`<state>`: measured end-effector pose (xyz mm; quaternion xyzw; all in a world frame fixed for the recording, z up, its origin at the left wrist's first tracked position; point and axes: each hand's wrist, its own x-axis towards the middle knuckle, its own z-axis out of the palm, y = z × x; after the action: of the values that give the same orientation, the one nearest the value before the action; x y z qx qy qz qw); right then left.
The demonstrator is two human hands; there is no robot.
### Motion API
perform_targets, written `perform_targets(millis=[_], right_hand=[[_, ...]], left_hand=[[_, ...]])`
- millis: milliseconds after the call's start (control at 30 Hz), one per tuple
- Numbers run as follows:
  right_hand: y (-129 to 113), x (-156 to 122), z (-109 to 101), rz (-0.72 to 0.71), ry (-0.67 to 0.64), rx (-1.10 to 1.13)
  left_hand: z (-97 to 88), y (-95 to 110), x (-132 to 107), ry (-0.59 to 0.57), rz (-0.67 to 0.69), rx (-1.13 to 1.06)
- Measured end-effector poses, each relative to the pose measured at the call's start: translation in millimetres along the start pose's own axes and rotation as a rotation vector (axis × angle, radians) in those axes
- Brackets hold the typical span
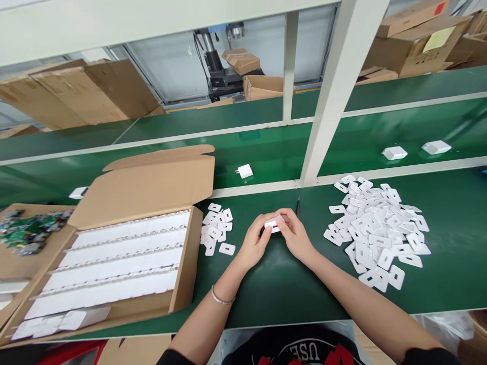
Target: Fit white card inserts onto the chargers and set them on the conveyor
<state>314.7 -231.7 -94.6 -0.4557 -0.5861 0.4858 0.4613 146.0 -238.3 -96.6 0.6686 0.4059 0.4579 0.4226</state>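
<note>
Over the middle of the green bench, my left hand (255, 242) and my right hand (295, 234) are closed together on a small white plastic housing (274, 223). The fingers and thumbs of both hands grip it from its two sides, and a dark slot shows on its near face. Just behind my right hand lies a thin black pointed tool (298, 207). Nearest my left hand is a small group of white slotted plates (214, 230). To the right of my right hand spreads a big heap of similar white plates (376, 223).
An open cardboard box (186, 263) at left holds rows of white housings. Beyond it lie green circuit boards (32, 228) on cardboard. White plug adapters (244, 171) hang on the green back panel. A pale metal post (331, 96) rises from the bench's back edge.
</note>
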Motion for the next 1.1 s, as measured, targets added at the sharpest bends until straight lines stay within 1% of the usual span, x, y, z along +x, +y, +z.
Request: perform_targets(millis=[100, 200, 267, 333, 367, 433, 500, 567, 600, 667, 733, 767, 833, 900, 1000, 1067, 1100], right_hand=[[-1, 0, 4, 0.015, -0.026, 0.039], [-2, 1, 5, 0.018, -0.061, 0.051], [-1, 2, 4, 0.0, -0.032, 0.057], [2, 3, 3, -0.014, 0.051, 0.084], [4, 4, 3, -0.016, 0.104, 0.102], [7, 5, 1, -0.027, 0.207, 0.125], [9, 6, -1, -0.054, 0.269, 0.115], [10, 6, -4, -0.087, 0.281, 0.089], [10, 6, -5, -0.097, 0.283, 0.077], [11, 6, -7, -0.099, 0.295, 0.063], [12, 7, -9, -0.088, 0.31, 0.057], [12, 7, -9, -0.082, 0.315, 0.056], [12, 8, -10, -0.073, 0.326, 0.062], [12, 10, -11, -0.065, 0.348, 0.073], [10, 12, -10, -0.053, 0.376, 0.089], [9, 11, -10, -0.051, 0.379, 0.094], [7, 10, -10, -0.053, 0.373, 0.094]], left_hand=[[2.3, 0, -1, 0.082, 0.003, -0.036], [6.7, 5, -2, 0.146, -0.057, -0.103], [10.5, 7, 1, 0.145, -0.115, -0.143], [13.7, 7, 13, 0.135, -0.165, -0.156], [14.7, 4, 23, 0.145, -0.176, -0.117], [15.4, -4, 51, 0.209, -0.162, 0.113], [14.8, -17, 90, 0.305, -0.119, 0.427], [13.8, -31, 132, 0.348, -0.111, 0.586], [13.2, -37, 153, 0.332, -0.126, 0.646], [11.8, -45, 186, 0.249, -0.164, 0.729], [10.9, -48, 206, 0.179, -0.171, 0.748], [10.9, -49, 210, 0.167, -0.158, 0.731], [12.0, -49, 206, 0.16, -0.135, 0.713], [13.6, -49, 189, 0.164, -0.12, 0.697], [13.1, -44, 147, 0.13, -0.1, 0.672], [9.7, -34, 114, 0.098, -0.081, 0.658], [7.5, -26, 97, 0.104, -0.063, 0.636]])
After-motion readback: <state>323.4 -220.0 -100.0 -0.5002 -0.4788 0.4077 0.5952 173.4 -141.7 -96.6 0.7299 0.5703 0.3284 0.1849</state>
